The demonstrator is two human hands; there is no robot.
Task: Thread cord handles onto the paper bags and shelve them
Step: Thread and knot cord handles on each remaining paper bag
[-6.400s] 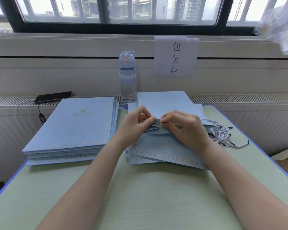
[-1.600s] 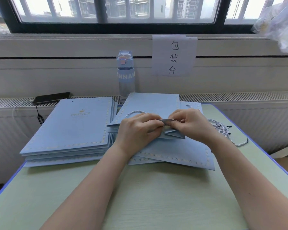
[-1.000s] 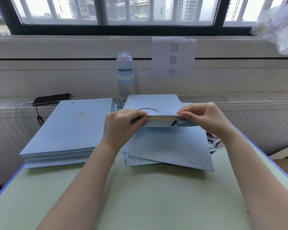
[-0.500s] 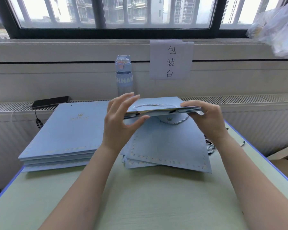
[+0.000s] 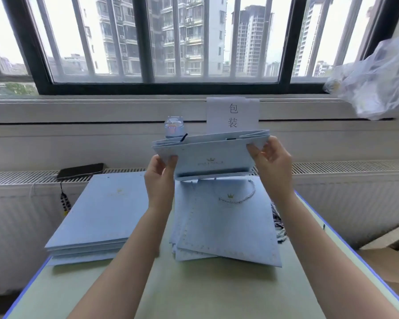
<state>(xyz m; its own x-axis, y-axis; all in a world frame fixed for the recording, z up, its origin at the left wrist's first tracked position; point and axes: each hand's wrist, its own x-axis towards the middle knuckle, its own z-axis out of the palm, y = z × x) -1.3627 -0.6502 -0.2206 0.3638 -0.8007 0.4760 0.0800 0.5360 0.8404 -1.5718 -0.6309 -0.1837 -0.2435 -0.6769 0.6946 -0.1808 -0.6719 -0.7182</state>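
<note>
Flat bag stack sits lower left. Your L hand pinches the paper bag at its left edge, bag up mid-frame w/ mouth slightly open; R hand pinches its right edge. Loose cords lie lower right.

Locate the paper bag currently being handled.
Head view, centre: the paper bag is held in the air between the left hand and right hand, above the right-hand pile of bags, in front of the water bottle.
</note>
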